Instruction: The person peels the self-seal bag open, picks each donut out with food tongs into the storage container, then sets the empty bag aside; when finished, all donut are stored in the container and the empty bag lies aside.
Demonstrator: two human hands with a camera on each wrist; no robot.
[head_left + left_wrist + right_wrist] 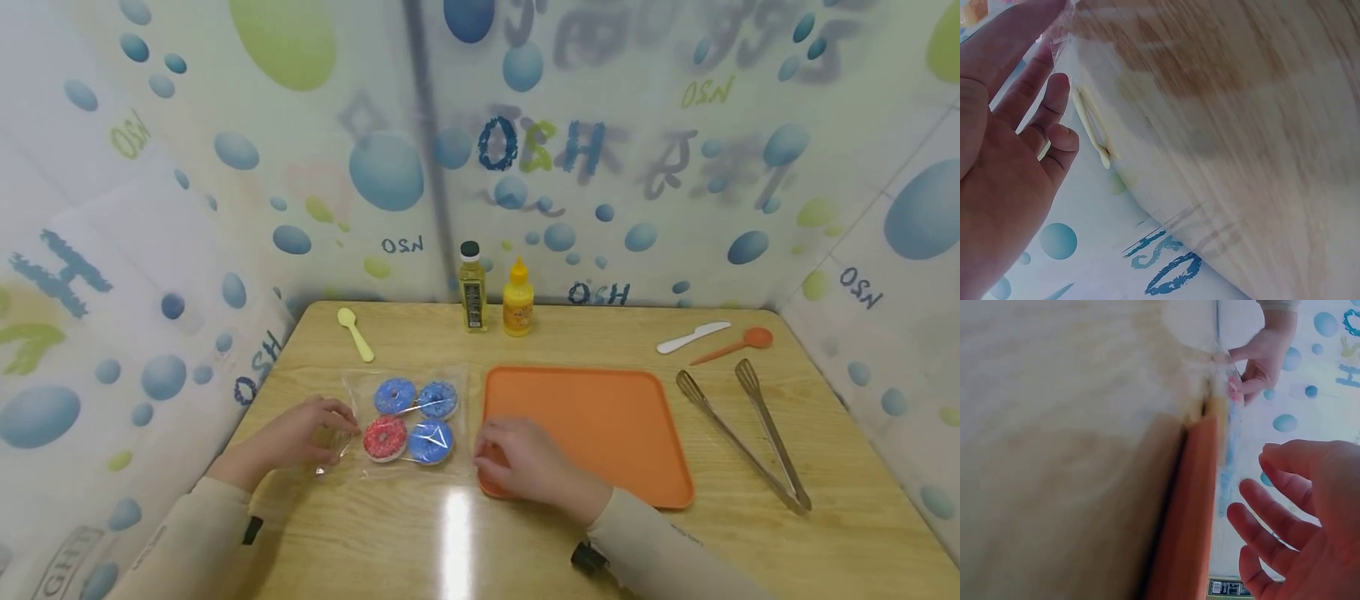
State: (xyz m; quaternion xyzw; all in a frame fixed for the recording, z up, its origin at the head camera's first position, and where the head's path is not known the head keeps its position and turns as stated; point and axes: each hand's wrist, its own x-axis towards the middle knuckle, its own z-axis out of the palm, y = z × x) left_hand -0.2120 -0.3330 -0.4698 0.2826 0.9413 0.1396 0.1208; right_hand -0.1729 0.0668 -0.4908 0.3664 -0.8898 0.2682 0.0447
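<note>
Head view: the donut bag (pixel 409 420) lies between both hands (pixel 300 432) (pixel 536 462).

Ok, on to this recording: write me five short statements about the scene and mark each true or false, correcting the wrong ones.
1. The clear plastic bag contains four donuts, three blue and one red. True.
2. The left hand is at the bag's left edge. True.
3. The right hand grips the metal tongs. False: the right hand holds nothing, and the metal tongs lie to the right of the orange tray.
4. The white knife lies next to the orange spoon. True.
5. The dark-capped bottle lies on its side. False: the dark-capped bottle stands upright, left of the yellow squeeze bottle.
</note>
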